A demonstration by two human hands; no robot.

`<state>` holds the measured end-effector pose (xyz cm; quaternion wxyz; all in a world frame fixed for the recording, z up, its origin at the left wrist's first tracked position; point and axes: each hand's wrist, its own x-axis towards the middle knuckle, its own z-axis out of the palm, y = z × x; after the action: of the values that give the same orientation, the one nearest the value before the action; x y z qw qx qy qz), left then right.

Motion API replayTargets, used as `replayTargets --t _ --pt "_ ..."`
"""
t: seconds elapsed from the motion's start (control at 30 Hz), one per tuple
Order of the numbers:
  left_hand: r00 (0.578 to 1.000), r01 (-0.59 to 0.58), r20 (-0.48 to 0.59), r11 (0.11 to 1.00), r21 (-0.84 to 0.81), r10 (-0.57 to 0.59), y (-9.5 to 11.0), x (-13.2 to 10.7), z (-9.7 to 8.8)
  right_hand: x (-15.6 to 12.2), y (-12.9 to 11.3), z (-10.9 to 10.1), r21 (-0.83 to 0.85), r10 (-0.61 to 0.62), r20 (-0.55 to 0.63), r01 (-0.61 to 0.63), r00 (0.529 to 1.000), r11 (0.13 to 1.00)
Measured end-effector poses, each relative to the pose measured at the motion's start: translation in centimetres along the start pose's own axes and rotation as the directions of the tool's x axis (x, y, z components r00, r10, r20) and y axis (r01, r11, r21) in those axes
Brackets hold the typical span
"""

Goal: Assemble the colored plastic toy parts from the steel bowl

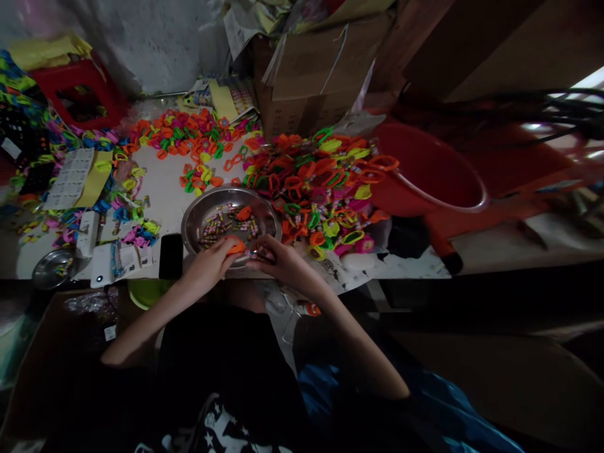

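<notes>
My left hand (212, 259) is closed on a small orange plastic piece (234, 248) at the near rim of a round metal bowl (194, 217). My right hand (278, 255) is closed too, its fingertips pinched on something small I cannot make out, right beside the orange piece. Inside the bowl lie several small multicoloured parts (221, 223) and another orange piece (244, 213). Both hands meet over the bowl's front edge, at the white table's near edge.
A heap of bright plastic rings (321, 182) lies right of the bowl, more (189, 135) are spread behind it. A red basin (425, 170) stands right, a cardboard box (311, 75) behind. A black phone (170, 256), a small metal dish (51, 267) and white cards (70, 179) lie left.
</notes>
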<state>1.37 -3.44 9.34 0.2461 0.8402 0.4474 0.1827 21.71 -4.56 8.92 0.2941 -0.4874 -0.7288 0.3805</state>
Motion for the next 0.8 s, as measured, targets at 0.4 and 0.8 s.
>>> replayTargets --t 0.4,0.8 --pt "1.0 0.02 -0.022 0.921 0.388 -0.013 1.0 -1.8 -0.6 -0.6 -1.8 1.0 -0.093 -0.121 -0.091 0.112 0.989 0.989" --pt "0.987 0.121 0.048 0.894 0.432 -0.157 1.4 -1.9 -0.4 -1.4 -1.6 3.0 -0.579 -0.337 -0.118 0.211 0.934 0.787"
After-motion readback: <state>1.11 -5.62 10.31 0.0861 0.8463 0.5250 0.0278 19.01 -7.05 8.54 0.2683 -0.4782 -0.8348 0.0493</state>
